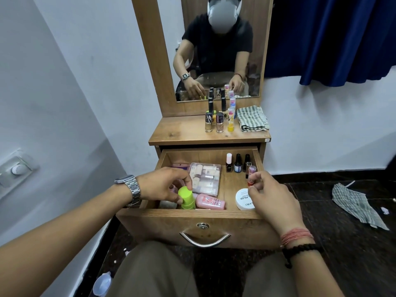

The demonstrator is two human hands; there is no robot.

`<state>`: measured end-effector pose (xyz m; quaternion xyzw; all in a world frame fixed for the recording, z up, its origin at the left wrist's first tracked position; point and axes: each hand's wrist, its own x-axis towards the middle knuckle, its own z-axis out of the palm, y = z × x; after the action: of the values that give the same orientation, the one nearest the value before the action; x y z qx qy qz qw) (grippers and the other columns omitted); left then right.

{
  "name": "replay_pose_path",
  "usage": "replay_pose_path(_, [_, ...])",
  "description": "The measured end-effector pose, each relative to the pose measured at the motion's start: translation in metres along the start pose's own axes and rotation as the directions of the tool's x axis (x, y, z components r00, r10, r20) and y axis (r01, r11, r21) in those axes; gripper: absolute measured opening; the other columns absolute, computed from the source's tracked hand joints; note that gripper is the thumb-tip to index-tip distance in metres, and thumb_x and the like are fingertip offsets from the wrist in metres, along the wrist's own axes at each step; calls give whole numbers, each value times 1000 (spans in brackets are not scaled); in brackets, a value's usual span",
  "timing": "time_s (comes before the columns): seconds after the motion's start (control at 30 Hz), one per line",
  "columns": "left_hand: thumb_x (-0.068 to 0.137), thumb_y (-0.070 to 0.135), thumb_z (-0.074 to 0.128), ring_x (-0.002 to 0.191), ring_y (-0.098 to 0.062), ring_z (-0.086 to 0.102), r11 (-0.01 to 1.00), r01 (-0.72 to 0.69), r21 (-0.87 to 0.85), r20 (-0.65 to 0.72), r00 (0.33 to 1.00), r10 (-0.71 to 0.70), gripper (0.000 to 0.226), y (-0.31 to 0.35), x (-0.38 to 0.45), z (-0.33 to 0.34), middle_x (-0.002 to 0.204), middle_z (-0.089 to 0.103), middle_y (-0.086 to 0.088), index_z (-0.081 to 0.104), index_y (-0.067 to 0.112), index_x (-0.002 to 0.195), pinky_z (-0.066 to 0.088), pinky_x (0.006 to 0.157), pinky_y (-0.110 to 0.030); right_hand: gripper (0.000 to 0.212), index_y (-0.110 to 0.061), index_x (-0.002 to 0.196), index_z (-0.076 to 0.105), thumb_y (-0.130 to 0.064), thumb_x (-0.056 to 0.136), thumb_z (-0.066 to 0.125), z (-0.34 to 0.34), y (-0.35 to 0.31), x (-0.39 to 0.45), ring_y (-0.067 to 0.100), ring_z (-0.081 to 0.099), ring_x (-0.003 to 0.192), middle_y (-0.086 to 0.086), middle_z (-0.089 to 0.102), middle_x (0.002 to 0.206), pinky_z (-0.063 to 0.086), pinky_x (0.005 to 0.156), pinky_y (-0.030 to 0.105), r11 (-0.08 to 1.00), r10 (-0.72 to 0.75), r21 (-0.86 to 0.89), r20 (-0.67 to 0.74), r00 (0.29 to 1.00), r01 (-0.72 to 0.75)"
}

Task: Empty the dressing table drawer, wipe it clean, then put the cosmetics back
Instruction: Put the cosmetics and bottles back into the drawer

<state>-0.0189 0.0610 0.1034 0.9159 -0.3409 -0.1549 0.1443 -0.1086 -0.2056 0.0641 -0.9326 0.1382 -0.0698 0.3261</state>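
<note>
Drawer (188,227) of the dressing table stood pulled out toward the person, its front panel with a curved metal handle (204,240) at the 6 o'clock side. Inside it, at about 7 o'clock, the left hand (164,184) curled its fingers round the cap of a lime-green bottle (187,198), which stood upright. Just beside that bottle, toward 3 o'clock, a pink tube (211,201) lay on its side. Behind them, at 11 o'clock, lay a clear plastic case (205,177) of small pale items. At the drawer's 1 o'clock corner three small nail polish bottles (237,163) stood in a row. At 4 o'clock the right hand (273,197) pinched a red lipstick (251,175) between thumb and fingertips, just above a round white jar (243,199) lying near the front wall.

On the worktop (182,130) above, at 12 o'clock from the drawer, a cluster of glass bottles with dark caps (214,121) stood upright, with a colourful tube (231,120) on a yellow cap touching their 3 o'clock side. A folded checked cloth (252,118) lay just beyond at 3 o'clock. The mirror (218,50) rose behind them. On the dark floor, well apart at 3 o'clock, lay a second checked cloth (357,204).
</note>
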Motion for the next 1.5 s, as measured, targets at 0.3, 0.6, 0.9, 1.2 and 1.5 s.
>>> replay_pose_path(0.3, [87,18,66,92,-8,64,998,-51,-45,-347,937,33,9,11,38,-37,97,67,7,66,20,96,54,85,-34,25,-37,114,51,-31,90,47,-1,0,-2,15,56,85,-19,65,101,36,69,30,1000,8,13,7,1000,-8])
replay_pose_path(0.6, [88,11,65,90,-8,63,974,10,-228,-667,727,-164,22,11,110,-83,104,67,4,65,19,108,44,72,-10,28,-43,116,46,-35,90,44,2,-1,-2,18,62,97,-15,67,104,42,76,32,1000,11,-20,17,1000,-10])
replay_pose_path(0.9, [89,0,55,108,-19,59,995,104,-2,-687,722,-77,39,18,167,-110,121,60,-6,63,17,122,47,90,-26,30,-43,121,42,-35,91,42,2,-2,-2,18,63,92,-13,67,104,44,74,33,999,6,-44,15,1000,-5])
replay_pose_path(1.2, [87,15,66,106,-25,58,966,204,159,-629,775,-60,22,17,184,-117,113,66,-9,71,15,109,47,91,-34,29,-41,118,44,-32,90,44,2,1,-1,18,62,89,-13,67,98,45,73,34,1000,-12,10,0,1000,12])
replay_pose_path(1.5, [83,7,67,96,-24,61,980,194,41,-667,736,-118,6,21,188,-109,99,68,-9,65,10,88,50,89,-37,30,-39,119,47,-31,91,46,0,3,-1,15,61,86,-17,66,97,40,68,30,999,-21,40,-6,1000,21])
